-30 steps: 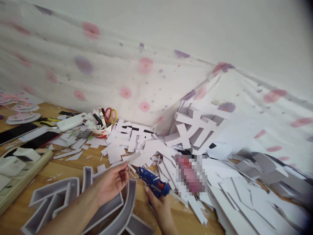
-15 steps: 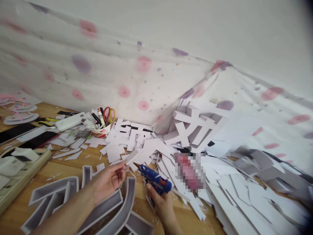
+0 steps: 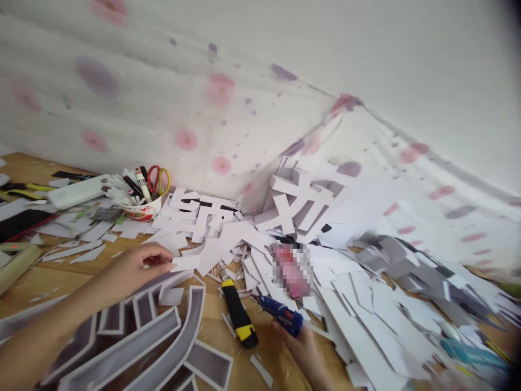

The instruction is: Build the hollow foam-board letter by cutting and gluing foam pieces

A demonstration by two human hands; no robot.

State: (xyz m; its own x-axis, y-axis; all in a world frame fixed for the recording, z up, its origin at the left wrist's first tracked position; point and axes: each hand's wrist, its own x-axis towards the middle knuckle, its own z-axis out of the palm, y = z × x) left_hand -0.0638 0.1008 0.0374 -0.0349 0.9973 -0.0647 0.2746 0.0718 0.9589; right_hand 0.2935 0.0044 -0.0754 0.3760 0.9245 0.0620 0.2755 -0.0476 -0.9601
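Your stiff grey frame (image 3: 122, 352) of hollow channels lies left of the black-and-yellow cutter (image 3: 238, 315). Right of the cutter, your right hand (image 3: 301, 347) grips the blue plastic glue gun (image 3: 280, 313); most fingers are hidden, their spread undetermined. Left of the cutter, your left hand (image 3: 132, 266) pinches a flat white strip (image 3: 187, 263) between thumb and forefinger.

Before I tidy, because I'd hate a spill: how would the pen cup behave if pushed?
The pen cup may tip if pushed high, since pens and scissors rise well above its rim. It would probably slide unevenly, as paper scraps lie around it.
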